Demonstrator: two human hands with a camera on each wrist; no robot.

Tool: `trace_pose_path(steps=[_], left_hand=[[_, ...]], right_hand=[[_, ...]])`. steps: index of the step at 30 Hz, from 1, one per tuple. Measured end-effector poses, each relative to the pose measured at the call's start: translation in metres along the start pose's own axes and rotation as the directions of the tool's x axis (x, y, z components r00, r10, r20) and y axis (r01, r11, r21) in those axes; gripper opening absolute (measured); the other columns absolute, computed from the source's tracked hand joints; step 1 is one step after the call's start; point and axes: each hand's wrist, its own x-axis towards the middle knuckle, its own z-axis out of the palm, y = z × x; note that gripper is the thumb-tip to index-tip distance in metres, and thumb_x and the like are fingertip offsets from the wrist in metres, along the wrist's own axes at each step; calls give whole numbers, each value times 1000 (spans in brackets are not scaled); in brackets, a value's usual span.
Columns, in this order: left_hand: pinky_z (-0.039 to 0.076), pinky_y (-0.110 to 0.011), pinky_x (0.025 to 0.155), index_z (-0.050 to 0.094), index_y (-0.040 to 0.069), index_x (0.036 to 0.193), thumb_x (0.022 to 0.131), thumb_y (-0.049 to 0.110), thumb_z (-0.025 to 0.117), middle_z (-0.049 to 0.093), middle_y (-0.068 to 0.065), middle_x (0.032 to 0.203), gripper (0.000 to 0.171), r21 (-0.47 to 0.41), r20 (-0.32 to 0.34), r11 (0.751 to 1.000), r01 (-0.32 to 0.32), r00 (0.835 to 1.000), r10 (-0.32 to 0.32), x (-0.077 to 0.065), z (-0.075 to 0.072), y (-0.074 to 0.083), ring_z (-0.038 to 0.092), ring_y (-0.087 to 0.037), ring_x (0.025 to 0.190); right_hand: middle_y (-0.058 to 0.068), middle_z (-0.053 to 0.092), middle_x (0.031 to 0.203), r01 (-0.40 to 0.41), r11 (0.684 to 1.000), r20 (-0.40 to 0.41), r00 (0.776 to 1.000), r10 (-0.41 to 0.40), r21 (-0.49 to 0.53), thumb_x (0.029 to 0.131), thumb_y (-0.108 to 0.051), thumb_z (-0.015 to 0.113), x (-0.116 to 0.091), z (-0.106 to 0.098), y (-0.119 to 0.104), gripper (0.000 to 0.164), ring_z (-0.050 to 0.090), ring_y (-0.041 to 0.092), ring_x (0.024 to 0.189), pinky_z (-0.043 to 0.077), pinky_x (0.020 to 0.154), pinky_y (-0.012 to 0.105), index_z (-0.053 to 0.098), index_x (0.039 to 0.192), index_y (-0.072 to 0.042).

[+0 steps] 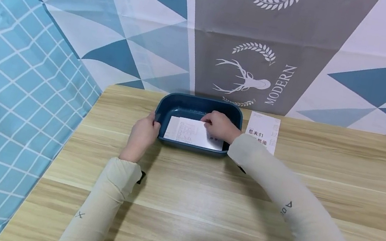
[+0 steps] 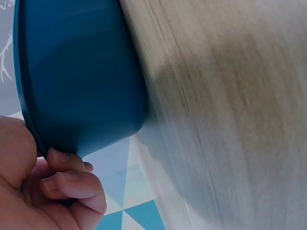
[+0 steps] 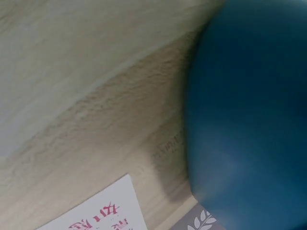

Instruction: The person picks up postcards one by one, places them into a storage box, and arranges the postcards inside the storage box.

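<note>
A dark blue plastic bin stands at the table's back edge. My left hand grips its left rim; in the left wrist view the thumb and curled fingers hold the rim's corner. Inside the bin lie white printed cards, overlapping, with one edge offset to the left. My right hand reaches over the bin's right side and pinches the top card near its upper right. The right wrist view shows only the bin's outer wall; the right hand itself is hidden there.
Another white printed card lies on the table just right of the bin, partly covered by the right sleeve. Behind the wooden table rises a patterned wall covering, and a blue gridded sheet hangs at the left.
</note>
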Motion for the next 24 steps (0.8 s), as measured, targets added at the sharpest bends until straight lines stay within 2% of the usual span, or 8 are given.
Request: trace_pose_path(steps=[10,16,19,24], left_hand=[[47,-44,78,35,-5,141,95,16,39,49,-26,133,51,-7,1,1000,6,1000,-6,0,0,0,55,-30,86],[45,-39,70,33,-4,142,95,16,38,49,-25,134,52,-23,11,1000,12,1000,-12,-2,0,1,53,-31,81],[44,-39,69,33,-4,142,94,16,38,50,-26,133,52,-19,10,1000,15,1000,-15,-2,0,1,53,-30,79],[42,-37,65,32,-4,143,95,16,37,54,-29,126,52,-13,19,1000,16,1000,-16,-3,-2,0,51,-30,74]], right_hand=[[12,59,111,43,991,-42,998,-49,-127,94,-15,51,0,7,0,30,51,22,92,45,84,35,64,119,-4],[10,61,113,61,970,-35,997,-71,-234,93,-18,53,-4,8,-2,30,52,21,95,45,89,35,65,118,-7],[9,61,112,88,957,-43,994,-104,-278,93,-19,54,-10,4,-5,28,52,20,95,45,89,35,66,116,-8],[9,60,108,92,962,-83,990,-117,-259,92,-19,56,-26,-11,-7,28,52,21,94,45,85,36,66,115,-7]])
